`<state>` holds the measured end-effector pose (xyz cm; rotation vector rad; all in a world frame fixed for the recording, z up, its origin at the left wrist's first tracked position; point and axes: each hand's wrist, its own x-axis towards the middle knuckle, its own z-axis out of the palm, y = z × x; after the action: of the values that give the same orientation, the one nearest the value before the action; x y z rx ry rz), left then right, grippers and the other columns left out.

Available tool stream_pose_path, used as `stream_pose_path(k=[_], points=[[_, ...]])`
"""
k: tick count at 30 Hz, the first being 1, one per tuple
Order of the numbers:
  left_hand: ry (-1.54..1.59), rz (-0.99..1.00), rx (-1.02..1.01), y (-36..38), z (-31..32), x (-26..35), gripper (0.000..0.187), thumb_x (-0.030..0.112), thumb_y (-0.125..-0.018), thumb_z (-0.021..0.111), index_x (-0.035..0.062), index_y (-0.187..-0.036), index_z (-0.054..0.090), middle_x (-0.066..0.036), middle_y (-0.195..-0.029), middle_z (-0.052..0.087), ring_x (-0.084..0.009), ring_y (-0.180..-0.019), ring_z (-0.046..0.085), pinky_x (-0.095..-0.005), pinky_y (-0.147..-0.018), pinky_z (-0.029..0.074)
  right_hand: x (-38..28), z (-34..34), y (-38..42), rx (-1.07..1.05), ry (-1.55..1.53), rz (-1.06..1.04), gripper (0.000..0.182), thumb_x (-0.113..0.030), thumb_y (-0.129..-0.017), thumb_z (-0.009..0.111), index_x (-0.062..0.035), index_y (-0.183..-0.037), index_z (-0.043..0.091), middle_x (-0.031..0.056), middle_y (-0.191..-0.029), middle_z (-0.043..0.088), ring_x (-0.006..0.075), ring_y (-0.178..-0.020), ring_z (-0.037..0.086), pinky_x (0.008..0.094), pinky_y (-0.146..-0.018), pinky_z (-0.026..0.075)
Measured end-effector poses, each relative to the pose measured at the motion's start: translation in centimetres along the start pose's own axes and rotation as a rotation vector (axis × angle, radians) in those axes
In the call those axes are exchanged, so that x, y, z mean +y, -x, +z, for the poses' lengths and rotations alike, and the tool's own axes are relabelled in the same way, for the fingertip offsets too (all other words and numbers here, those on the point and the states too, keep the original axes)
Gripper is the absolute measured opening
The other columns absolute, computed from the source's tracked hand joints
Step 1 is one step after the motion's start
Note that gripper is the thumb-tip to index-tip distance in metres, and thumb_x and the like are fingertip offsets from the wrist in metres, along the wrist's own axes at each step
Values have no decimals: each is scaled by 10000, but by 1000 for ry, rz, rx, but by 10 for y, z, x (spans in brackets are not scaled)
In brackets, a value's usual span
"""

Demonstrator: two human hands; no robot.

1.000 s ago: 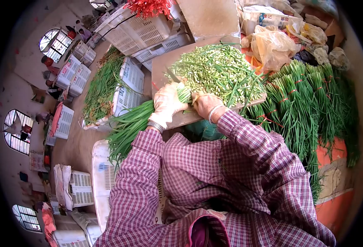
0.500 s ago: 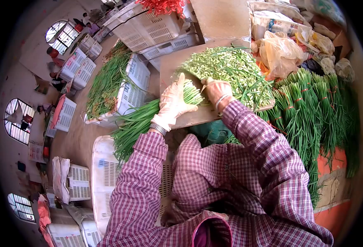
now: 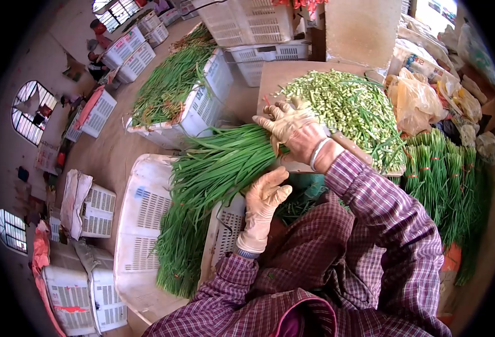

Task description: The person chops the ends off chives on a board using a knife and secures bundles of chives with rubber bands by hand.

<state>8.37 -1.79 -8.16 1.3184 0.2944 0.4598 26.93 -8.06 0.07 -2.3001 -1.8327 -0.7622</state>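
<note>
My right hand (image 3: pixel 297 132), gloved, lies over the stem end of a bunch of long green stalks (image 3: pixel 230 160), its fingers spread and reaching across the bunch. Just below, my left hand (image 3: pixel 265 202), also gloved, is apart from the stalks with its palm turned up and fingers apart, holding nothing. The bunch rests partly on the board (image 3: pixel 281 78), its leaves hanging left over a white crate. Chopped pale stem pieces (image 3: pixel 343 106) are heaped on the board. Beside my right hand a flat tool (image 3: pixel 351 147) lies at the heap's edge, partly hidden.
The white crate (image 3: pixel 140 224) at my left holds more green stalks (image 3: pixel 183 253). Another crate (image 3: pixel 213 84) heaped with greens stands beyond it. Banded bundles (image 3: pixel 441 174) and plastic bags (image 3: pixel 416 104) are at the right. People and stacked crates are farther off.
The left hand has let go of the bunch and dropped below it. The right hand has moved from the chopped heap onto the bunch. The view has shifted, showing more of the left crate.
</note>
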Motion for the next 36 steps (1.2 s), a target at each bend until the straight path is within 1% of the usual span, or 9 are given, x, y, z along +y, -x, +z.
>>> stream_pose_path(k=[2,7,11,19,20,22,23,30,36], points=[[79,-95,67,2,-3,-8,593,286,-910,773,-16,-1377,567,-158,-1309,648,-234,-1223,610,-351,-1027,479,-10,38,-23,-248,-81,-13,917,-296,-648,873,-167,-1477,503,106,-1141,660,270,-1153,610,448,-1012,437],[139,-80,-55,1,-20,-9,907,622,-910,645,18,-1530,372,-179,-1464,523,-287,-1339,515,-431,-1103,414,-16,16,-12,-24,-321,40,944,-321,-579,870,-58,-1420,533,167,-965,651,347,-819,666,428,-762,538],[521,153,-89,-11,-8,5,919,683,-931,559,111,-1584,254,-100,-1587,356,-274,-1450,357,-473,-1191,316,-58,-28,2,30,-328,233,925,-215,-606,847,-87,-1454,499,148,-895,609,342,-792,656,425,-727,523],[668,264,328,-1,-53,66,770,592,-914,658,115,-1478,440,-64,-1471,498,-246,-1317,492,-448,-1142,397,-99,-61,46,140,-513,100,583,-194,-760,721,-260,-1331,623,148,-1421,542,382,-1142,595,449,-940,514],[633,310,403,2,-63,72,777,582,-900,684,116,-1476,449,-58,-1464,506,-247,-1316,493,-454,-1139,401,-94,-52,64,111,-559,124,571,-204,-757,720,-256,-1319,633,140,-1411,548,368,-1106,613,444,-910,530],[643,347,394,9,-91,71,771,564,-889,708,123,-1471,461,-51,-1455,517,-241,-1314,494,-460,-1130,411,-76,-32,102,-174,-721,242,451,-178,-777,693,-196,-1227,679,80,-943,690,286,-835,672,415,-751,537],[637,353,396,14,-98,76,771,564,-889,708,123,-1471,461,-51,-1455,517,-241,-1314,494,-460,-1130,411,-72,-1,134,-170,-399,205,282,-179,-806,682,-161,-1084,724,44,-770,649,268,-767,665,415,-708,521],[604,388,439,34,-104,95,756,560,-889,712,136,-1467,471,-42,-1448,528,-237,-1304,501,-453,-1120,425,-90,-87,70,303,-776,372,144,-95,-832,684,-81,-975,698,127,-854,670,339,-842,656,419,-761,516],[592,381,423,42,-93,107,748,574,-903,687,135,-1465,464,-37,-1463,516,-240,-1313,507,-459,-1117,438,-114,-95,63,364,-822,340,146,-50,-801,695,-73,-945,688,124,-830,646,334,-833,643,412,-750,502]])
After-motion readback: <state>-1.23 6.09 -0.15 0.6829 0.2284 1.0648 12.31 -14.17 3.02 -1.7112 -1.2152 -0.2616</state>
